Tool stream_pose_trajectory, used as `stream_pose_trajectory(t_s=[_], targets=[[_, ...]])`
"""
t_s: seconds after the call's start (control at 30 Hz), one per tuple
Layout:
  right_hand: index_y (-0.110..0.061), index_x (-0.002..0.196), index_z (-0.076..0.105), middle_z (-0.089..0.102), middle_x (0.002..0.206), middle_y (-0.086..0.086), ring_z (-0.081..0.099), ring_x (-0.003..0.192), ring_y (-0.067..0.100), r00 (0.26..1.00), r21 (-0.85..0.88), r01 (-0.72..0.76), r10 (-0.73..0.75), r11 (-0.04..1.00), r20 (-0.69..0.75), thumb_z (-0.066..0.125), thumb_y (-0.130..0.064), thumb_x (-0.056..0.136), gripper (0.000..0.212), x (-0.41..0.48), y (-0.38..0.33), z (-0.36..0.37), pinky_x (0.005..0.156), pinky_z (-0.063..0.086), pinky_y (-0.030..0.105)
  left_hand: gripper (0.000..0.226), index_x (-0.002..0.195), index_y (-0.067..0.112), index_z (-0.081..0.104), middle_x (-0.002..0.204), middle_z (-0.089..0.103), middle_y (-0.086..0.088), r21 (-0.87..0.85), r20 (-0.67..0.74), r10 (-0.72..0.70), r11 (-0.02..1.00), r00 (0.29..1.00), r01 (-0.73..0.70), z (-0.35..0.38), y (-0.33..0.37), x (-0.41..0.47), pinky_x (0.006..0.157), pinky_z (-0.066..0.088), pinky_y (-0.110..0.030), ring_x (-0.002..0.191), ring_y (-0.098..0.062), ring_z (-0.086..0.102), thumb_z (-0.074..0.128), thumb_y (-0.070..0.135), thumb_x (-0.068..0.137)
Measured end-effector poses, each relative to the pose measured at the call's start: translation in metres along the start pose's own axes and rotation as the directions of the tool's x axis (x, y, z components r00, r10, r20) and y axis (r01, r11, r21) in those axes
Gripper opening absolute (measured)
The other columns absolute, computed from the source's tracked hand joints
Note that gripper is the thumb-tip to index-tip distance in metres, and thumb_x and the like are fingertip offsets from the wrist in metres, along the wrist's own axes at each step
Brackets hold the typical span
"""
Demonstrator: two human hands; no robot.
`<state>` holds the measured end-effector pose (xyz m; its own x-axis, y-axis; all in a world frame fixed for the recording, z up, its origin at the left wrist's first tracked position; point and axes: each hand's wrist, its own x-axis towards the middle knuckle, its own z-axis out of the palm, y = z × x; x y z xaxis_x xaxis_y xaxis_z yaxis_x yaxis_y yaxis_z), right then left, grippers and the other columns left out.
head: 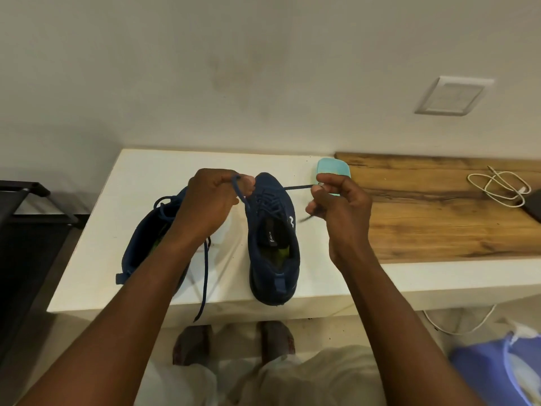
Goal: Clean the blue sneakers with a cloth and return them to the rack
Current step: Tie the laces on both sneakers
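Two dark blue sneakers stand on a white counter (140,177). The right sneaker (273,244) points away from me, its heel at the counter's front edge. The left sneaker (149,241) lies tilted beside it, partly hidden by my left forearm, with a loose lace hanging over the edge. My left hand (210,200) pinches one lace end of the right sneaker above its toe. My right hand (336,203) pinches the other lace end, pulled taut to the right. No cloth is in view.
A light turquoise block (333,171) lies at the back of the counter behind my right hand. A wooden top (439,206) with a white cable (497,186) extends right. A black rack (29,218) stands at left. A blue bag (497,370) sits on the floor.
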<state>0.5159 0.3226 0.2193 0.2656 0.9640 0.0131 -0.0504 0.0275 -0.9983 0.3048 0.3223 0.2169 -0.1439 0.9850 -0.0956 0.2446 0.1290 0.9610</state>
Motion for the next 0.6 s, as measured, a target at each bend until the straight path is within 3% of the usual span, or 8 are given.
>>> stream_pose_trajectory(t_s=[0.1, 0.17, 0.3, 0.4, 0.47, 0.53, 0.6], targets=[[-0.025, 0.09, 0.074, 0.067, 0.08, -0.015, 0.062, 0.068, 0.012, 0.998, -0.062, -0.046, 0.043, 0.997, -0.037, 0.071, -0.009, 0.088, 0.017, 0.004, 0.005, -0.006, 0.069, 0.06, 0.029, 0.013, 0.094, 0.001, 0.074, 0.087, 0.076, -0.01, -0.105, -0.069, -0.142, 0.985, 0.987, 0.134, -0.004, 0.008, -0.003, 0.066, 0.06, -0.024, 0.071, -0.014, 0.074, 0.065, 0.011, 0.095], [-0.027, 0.088, 0.074, 0.069, 0.088, -0.016, 0.065, 0.08, 0.013, 0.988, -0.067, -0.104, 0.095, 0.992, -0.124, 0.073, -0.012, 0.087, 0.015, 0.01, 0.011, -0.011, 0.07, 0.06, 0.027, 0.013, 0.088, -0.003, 0.07, 0.083, 0.073, -0.017, -0.066, -0.038, -0.244, 0.968, 0.969, 0.242, -0.01, 0.01, -0.007, 0.058, 0.058, -0.024, 0.06, -0.017, 0.071, 0.064, 0.008, 0.093], [-0.022, 0.091, 0.076, 0.071, 0.107, -0.001, 0.065, 0.096, 0.014, 0.971, -0.216, -0.152, 0.104, 0.964, -0.216, 0.069, -0.012, 0.087, 0.013, 0.019, 0.03, -0.029, 0.076, 0.058, 0.026, 0.023, 0.08, -0.007, 0.07, 0.064, 0.074, -0.014, 0.332, -0.047, -0.319, 0.889, 0.947, 0.316, -0.025, 0.009, -0.015, 0.066, 0.061, -0.031, 0.052, -0.023, 0.072, 0.063, 0.012, 0.089], [-0.031, 0.093, 0.072, 0.063, 0.119, -0.007, 0.056, 0.118, 0.014, 0.994, -0.474, -0.057, 0.006, 0.878, -0.109, 0.068, -0.012, 0.087, 0.021, 0.014, 0.042, -0.03, 0.089, 0.056, 0.028, 0.033, 0.077, -0.003, 0.072, 0.055, 0.071, -0.009, 0.533, -0.048, -0.318, 0.794, 0.947, 0.294, -0.031, 0.02, -0.023, 0.058, 0.056, -0.026, 0.046, -0.02, 0.068, 0.067, 0.025, 0.093], [-0.037, 0.096, 0.067, 0.058, 0.117, -0.013, 0.049, 0.121, 0.01, 0.995, -0.563, 0.084, -0.103, 0.822, -0.002, 0.066, -0.01, 0.087, 0.028, 0.011, 0.041, -0.022, 0.098, 0.049, 0.027, 0.043, 0.072, 0.002, 0.072, 0.056, 0.071, -0.007, 0.639, -0.035, -0.244, 0.74, 0.969, 0.21, -0.03, 0.03, -0.024, 0.055, 0.049, -0.024, 0.05, -0.019, 0.069, 0.067, 0.038, 0.094], [-0.039, 0.1, 0.064, 0.057, 0.113, -0.017, 0.048, 0.115, 0.003, 0.975, -0.573, 0.22, -0.165, 0.789, 0.147, 0.062, -0.01, 0.09, 0.03, 0.007, 0.036, -0.011, 0.099, 0.038, 0.016, 0.043, 0.07, 0.009, 0.071, 0.062, 0.072, -0.002, 0.688, -0.004, -0.075, 0.723, 0.997, 0.057, -0.025, 0.035, -0.024, 0.061, 0.05, -0.026, 0.062, -0.018, 0.071, 0.067, 0.046, 0.092], [-0.035, 0.106, 0.066, 0.06, 0.114, -0.017, 0.049, 0.11, 0.001, 0.941, -0.58, 0.295, -0.124, 0.759, 0.316, 0.059, -0.012, 0.093, 0.027, 0.001, 0.033, -0.002, 0.094, 0.034, 0.012, 0.027, 0.082, 0.021, 0.072, 0.081, 0.073, 0.006, 0.639, 0.055, 0.061, 0.765, 0.997, -0.082, -0.015, 0.032, -0.023, 0.076, 0.054, -0.031, 0.081, -0.013, 0.069, 0.07, 0.046, 0.089]])
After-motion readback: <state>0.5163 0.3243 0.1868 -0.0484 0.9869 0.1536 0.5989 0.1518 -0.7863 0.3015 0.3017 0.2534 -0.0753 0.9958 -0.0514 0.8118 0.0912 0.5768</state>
